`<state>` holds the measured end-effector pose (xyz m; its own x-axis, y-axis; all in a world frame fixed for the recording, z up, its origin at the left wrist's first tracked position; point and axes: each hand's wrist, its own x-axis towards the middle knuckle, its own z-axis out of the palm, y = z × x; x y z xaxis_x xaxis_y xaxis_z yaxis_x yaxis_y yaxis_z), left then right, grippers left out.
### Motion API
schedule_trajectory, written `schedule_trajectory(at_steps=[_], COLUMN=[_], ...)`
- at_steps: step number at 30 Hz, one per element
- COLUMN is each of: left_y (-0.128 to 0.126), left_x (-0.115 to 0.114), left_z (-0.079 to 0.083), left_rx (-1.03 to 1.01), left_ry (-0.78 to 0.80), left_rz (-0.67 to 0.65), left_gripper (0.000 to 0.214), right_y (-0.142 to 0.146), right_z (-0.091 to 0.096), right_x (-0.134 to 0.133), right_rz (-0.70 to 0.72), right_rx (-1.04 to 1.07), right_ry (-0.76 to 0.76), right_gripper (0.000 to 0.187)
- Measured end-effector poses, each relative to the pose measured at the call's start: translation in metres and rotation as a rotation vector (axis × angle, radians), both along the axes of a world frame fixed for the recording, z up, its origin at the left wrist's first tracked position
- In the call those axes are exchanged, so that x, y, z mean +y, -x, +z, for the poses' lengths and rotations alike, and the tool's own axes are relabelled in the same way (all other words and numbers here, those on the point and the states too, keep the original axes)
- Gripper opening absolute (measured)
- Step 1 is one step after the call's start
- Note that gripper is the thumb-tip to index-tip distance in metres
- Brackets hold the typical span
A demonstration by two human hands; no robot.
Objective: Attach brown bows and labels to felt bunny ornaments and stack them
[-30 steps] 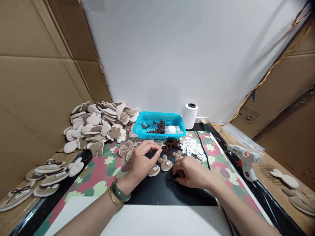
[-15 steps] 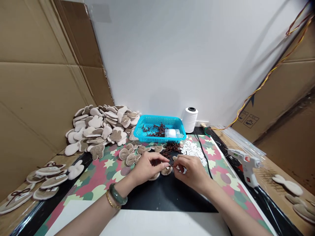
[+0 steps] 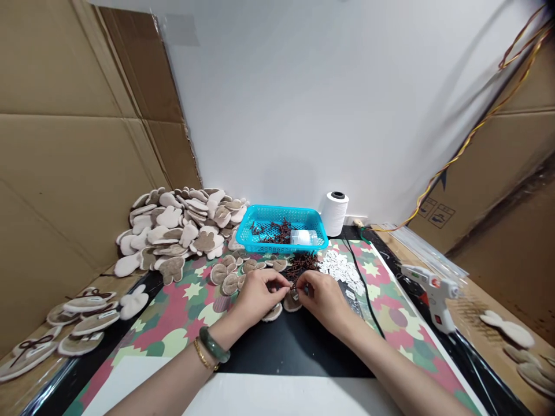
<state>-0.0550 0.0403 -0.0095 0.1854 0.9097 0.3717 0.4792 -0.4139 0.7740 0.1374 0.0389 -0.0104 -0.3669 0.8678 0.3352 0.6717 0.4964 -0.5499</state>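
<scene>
My left hand [image 3: 259, 294] and my right hand [image 3: 321, 297] meet over a black mat [image 3: 299, 346], fingertips pinched together on a small dark red bow [image 3: 295, 286]. Under them lie fabric bunny-shaped pieces [image 3: 274, 312] with small white labels. A loose pile of dark red bows [image 3: 306, 263] sits just beyond my fingers, beside a heap of white labels [image 3: 340, 267]. My left wrist wears a green bangle and a gold bracelet.
A turquoise basket [image 3: 281, 228] holding bows and a clear box stands at the back, a white thread spool [image 3: 335, 212] to its right. A large heap of bunny pieces [image 3: 177, 228] lies left. A glue gun [image 3: 431, 292] rests right. Cardboard walls flank both sides.
Both hands came together from resting apart on the mat and now pinch a bow between them. My right hand rose off the mat toward the bow pile.
</scene>
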Motion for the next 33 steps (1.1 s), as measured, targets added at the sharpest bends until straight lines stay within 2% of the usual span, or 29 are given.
schedule_trajectory(at_steps=[15, 21, 28, 33], left_y=[0.000, -0.002, -0.001, -0.001], left_x=[0.000, -0.002, -0.001, 0.000], left_z=[-0.010, -0.010, -0.008, -0.009], left_rx=[0.164, 0.188, 0.192, 0.207], left_ry=[0.037, -0.003, 0.118, 0.139], left_rz=[0.024, 0.062, 0.047, 0.045], left_gripper=[0.020, 0.020, 0.018, 0.020], right_y=[0.001, 0.001, 0.001, 0.003], right_z=[-0.013, -0.015, -0.017, -0.019], right_x=[-0.004, -0.007, -0.008, -0.009], right_rz=[0.039, 0.045, 0.049, 0.061], right_rx=[-0.169, -0.212, -0.229, -0.226], right_ry=[-0.159, -0.191, -0.231, -0.269], right_gripper=[0.019, 0.018, 0.024, 0.021])
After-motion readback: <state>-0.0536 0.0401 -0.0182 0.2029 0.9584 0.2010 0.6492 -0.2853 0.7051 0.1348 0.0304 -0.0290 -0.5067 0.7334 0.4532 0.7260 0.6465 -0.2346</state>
